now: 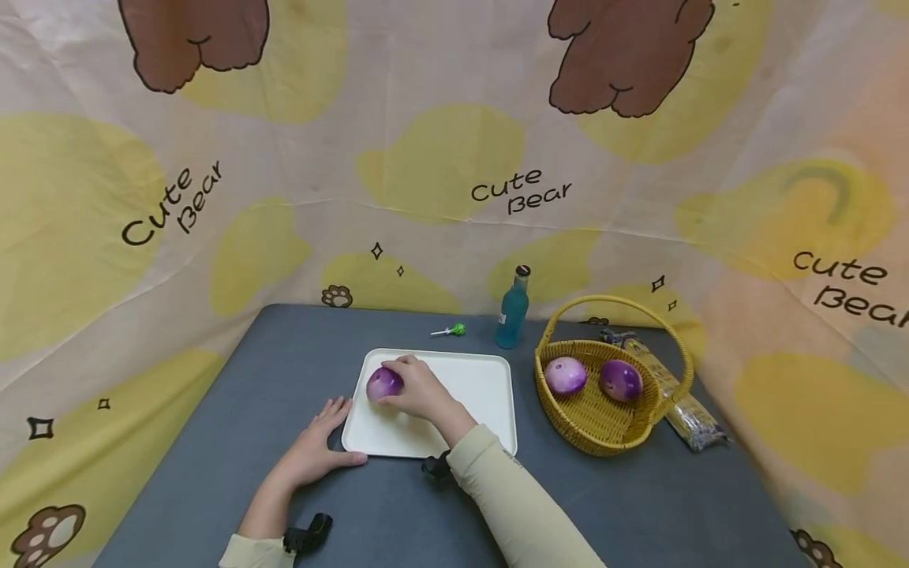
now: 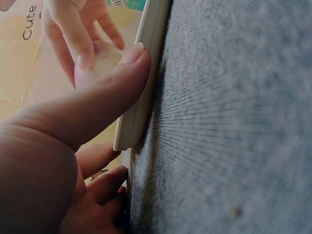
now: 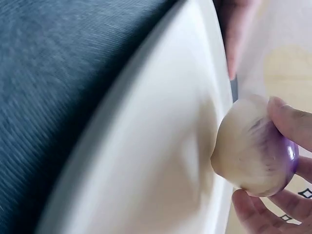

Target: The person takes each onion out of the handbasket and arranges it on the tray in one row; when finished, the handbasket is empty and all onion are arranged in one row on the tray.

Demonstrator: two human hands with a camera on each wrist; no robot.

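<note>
In my right hand [image 1: 422, 394] is a purple-and-white onion [image 1: 384, 384], gripped between thumb and fingers over the left part of a white tray [image 1: 461, 386]. Its pale, pointed underside faces the tray in the right wrist view, where the onion [image 3: 253, 146] casts a shadow on the surface. My left hand [image 1: 312, 446] lies at the tray's near left corner, fingers extended along the left side. In the left wrist view its thumb [image 2: 131, 73] rests against the tray's rim [image 2: 146, 97].
Right of the tray stands a yellow wicker basket [image 1: 568, 424] with a tall handle, holding a pale purple onion [image 1: 566, 375] and a darker one [image 1: 621, 380]. Behind are a blue bottle [image 1: 511, 312] and a green lollipop [image 1: 454, 330]. A clear-wrapped packet [image 1: 692, 418] lies beyond the basket.
</note>
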